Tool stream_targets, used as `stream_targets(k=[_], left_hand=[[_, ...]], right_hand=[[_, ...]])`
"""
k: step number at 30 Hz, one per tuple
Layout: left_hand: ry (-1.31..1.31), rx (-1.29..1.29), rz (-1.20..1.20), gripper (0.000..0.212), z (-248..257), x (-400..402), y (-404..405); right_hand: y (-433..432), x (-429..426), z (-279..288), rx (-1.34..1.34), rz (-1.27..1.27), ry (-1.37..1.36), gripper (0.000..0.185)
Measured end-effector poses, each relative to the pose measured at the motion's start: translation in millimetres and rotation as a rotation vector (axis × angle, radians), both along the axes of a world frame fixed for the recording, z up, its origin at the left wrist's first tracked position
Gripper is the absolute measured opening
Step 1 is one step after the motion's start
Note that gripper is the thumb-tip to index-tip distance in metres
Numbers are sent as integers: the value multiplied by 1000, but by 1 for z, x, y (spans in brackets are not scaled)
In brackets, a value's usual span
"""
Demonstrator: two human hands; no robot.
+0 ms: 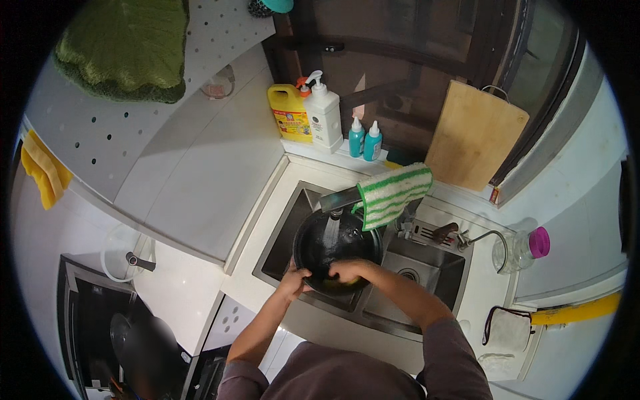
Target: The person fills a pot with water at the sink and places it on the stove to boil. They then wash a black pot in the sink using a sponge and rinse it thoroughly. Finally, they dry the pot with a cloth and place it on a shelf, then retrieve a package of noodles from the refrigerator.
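A round black pan [320, 240] is held over the double-bowl sink, under the faucet spout [340, 199]. Water [331, 232] runs from the spout into it. My left hand [294, 282] grips the pan's near-left rim, thumb on top. Inside the pan, my right hand [348, 270] presses with curled fingers near the bottom edge. A yellow sponge-like piece [347, 283] shows just below those fingers, mostly hidden by the hand and the pan's dark inside. A green-and-white striped cloth [395, 195] hangs over the faucet.
Behind the sink stand a yellow jug [290, 115], a white pump bottle [324, 120], two teal bottles [365, 142] and a wooden cutting board [475, 135]. To the right are a small curved tap [482, 237] and a pink-lidded glass jar [520, 250]. A stove [100, 325] is at left.
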State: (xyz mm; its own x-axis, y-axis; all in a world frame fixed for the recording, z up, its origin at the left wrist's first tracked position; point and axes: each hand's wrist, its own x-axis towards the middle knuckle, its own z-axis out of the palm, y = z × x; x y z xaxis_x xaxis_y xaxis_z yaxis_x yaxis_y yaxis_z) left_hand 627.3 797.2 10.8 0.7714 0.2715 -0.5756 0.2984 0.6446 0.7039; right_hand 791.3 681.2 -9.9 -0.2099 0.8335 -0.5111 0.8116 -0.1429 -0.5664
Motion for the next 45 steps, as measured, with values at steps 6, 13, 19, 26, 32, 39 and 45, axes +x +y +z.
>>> stream_targets(k=[6,13,19,26,32,39,45], left_hand=[[83,-39,-54,75,-1,-1,0],[88,-49,-24,72,2,-3,5],[39,-41,58,69,-3,-3,4],[70,-45,86,61,-9,2,-1],[-13,-103,113,57,2,-5,8],[-33,-86,90,56,15,8,-7],[8,-20,51,64,3,9,0]], right_hand=[[-16,28,18,360,49,-998,22],[5,54,6,720,169,-1189,20],[-4,13,1,36,-112,-847,34],[6,-20,-17,-124,-519,219,47],[33,-7,-23,361,-1050,888,41],[34,-12,-6,656,-979,-130,56],[8,-21,-9,71,-531,252,52]])
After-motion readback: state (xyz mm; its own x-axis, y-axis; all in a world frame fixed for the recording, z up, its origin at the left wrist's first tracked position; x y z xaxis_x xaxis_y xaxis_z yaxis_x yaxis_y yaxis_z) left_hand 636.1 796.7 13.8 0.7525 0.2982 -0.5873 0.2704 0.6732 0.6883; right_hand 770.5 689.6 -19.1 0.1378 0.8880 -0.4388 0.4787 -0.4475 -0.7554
